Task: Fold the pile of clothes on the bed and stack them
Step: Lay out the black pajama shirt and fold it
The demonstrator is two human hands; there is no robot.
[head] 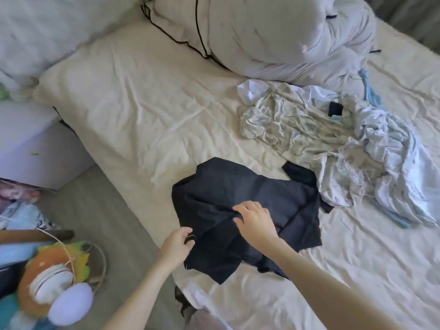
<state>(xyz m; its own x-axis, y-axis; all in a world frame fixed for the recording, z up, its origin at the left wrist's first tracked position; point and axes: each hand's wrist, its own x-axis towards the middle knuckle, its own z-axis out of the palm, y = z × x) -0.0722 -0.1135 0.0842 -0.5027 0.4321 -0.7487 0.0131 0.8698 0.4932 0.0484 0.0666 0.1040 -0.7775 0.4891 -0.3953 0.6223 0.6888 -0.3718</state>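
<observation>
A black garment (240, 186) lies spread on the cream bed sheet (133, 110) near the bed's front edge. My left hand (177, 246) pinches its left edge, close to a lower corner. My right hand (256, 220) rests on the middle of the garment, fingers bent down into a fold of the cloth. To the right lies a crumpled pile of clothes (333, 139) in pale grey, white and light blue, with a small dark piece showing in it. The pile's near edge touches the black garment.
A bunched white duvet with black piping (273, 36) fills the back of the bed. A pale bedside cabinet (31, 148) stands left. On the floor at lower left sit colourful toys and a round basket (54, 277). Bare sheet lies left of and behind the black garment.
</observation>
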